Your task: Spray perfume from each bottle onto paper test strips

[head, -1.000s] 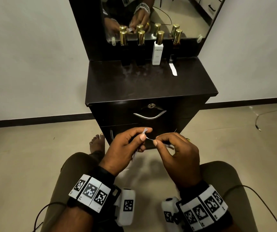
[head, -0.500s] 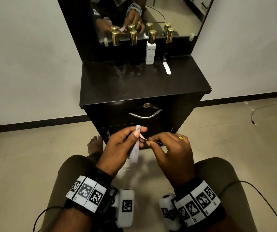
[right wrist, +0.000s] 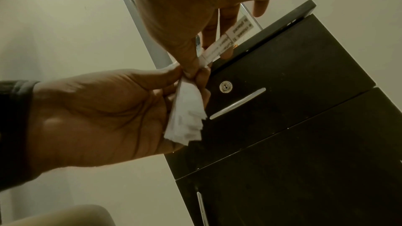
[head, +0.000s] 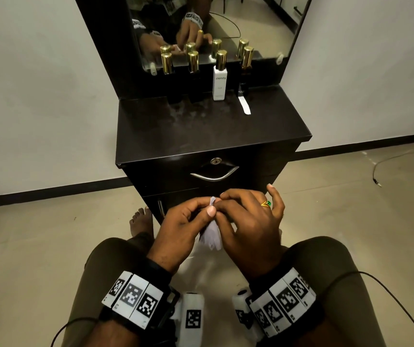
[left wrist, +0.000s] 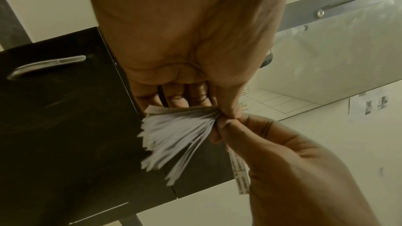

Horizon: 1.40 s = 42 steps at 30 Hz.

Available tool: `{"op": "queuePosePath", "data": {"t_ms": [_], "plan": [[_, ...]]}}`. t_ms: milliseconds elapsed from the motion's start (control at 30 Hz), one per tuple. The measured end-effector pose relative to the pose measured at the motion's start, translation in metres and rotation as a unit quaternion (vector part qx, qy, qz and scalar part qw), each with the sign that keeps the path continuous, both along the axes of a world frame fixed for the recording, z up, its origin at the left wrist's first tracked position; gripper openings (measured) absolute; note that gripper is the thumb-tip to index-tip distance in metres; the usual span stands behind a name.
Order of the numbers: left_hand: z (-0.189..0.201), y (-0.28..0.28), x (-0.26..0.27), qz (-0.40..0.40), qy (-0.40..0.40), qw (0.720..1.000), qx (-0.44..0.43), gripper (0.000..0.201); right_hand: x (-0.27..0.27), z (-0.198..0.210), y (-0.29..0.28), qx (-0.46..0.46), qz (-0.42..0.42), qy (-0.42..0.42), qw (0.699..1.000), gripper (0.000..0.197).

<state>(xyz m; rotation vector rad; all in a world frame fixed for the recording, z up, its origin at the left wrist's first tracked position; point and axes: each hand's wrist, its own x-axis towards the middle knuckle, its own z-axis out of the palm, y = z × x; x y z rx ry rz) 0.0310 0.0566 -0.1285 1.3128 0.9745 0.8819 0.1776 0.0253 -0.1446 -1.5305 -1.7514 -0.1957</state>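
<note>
My left hand [head: 209, 208] pinches the top of a fanned bundle of white paper test strips [head: 211, 235], which hangs down in front of the drawer. My right hand [head: 222, 204] meets it thumb to thumb at the bundle's top and pinches one printed strip [right wrist: 219, 47] that runs back under its fingers. The left wrist view shows the fanned bundle [left wrist: 180, 135] and the printed strip [left wrist: 239, 169] under the right palm. At the back of the cabinet top [head: 201, 131] stand two dark gold-capped bottles [head: 167, 63] [head: 193, 61], a white bottle [head: 219, 81] and another dark bottle [head: 244, 71]. One loose strip [head: 244, 105] lies before it.
A mirror [head: 226, 21] rises behind the bottles. The cabinet's drawer handle [head: 214, 175] is just beyond my hands. My knees flank the hands, a bare foot [head: 141, 220] rests by the cabinet base, and a cable [head: 386, 164] lies on the floor at right.
The hands have come together: my right hand, which was drawing a strip sideways from the bundle, now pinches right at the bundle's top. The bundle hangs lower from the left hand.
</note>
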Motion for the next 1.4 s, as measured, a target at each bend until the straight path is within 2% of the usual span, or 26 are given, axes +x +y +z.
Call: {"op": "queuePosePath", "data": {"t_ms": [133,367,633,800,1033,1167,1400], "plan": [[0.001,0.002,-0.001,-0.001,-0.015,1.000,-0.020,0.029,0.002,0.001,0.001,0.015,0.001,0.003,1.000,0.015],[0.000,0.001,-0.002,-0.001,-0.007,0.999,-0.040,0.022,-0.003,0.001,0.001,-0.002,-0.023,-0.031,0.999,0.009],[0.005,0.001,-0.005,-0.003,-0.026,0.996,-0.081,0.022,0.004,-0.001,0.003,0.008,0.011,-0.043,0.999,0.009],[0.005,-0.001,-0.001,-0.006,-0.052,0.990,-0.132,0.024,0.002,0.003,0.002,-0.008,-0.001,-0.060,0.998,0.008],[0.002,-0.001,0.003,0.016,-0.010,0.989,-0.147,0.027,0.000,0.003,0.002,-0.004,0.002,-0.110,0.994,0.010],[0.002,-0.001,0.005,0.042,0.010,0.989,-0.141,0.023,-0.001,0.003,0.001,0.000,0.005,-0.106,0.994,0.009],[0.006,-0.002,0.008,0.053,-0.010,0.986,-0.160,0.022,0.000,0.002,0.001,0.018,0.002,-0.073,0.997,0.008]]}}
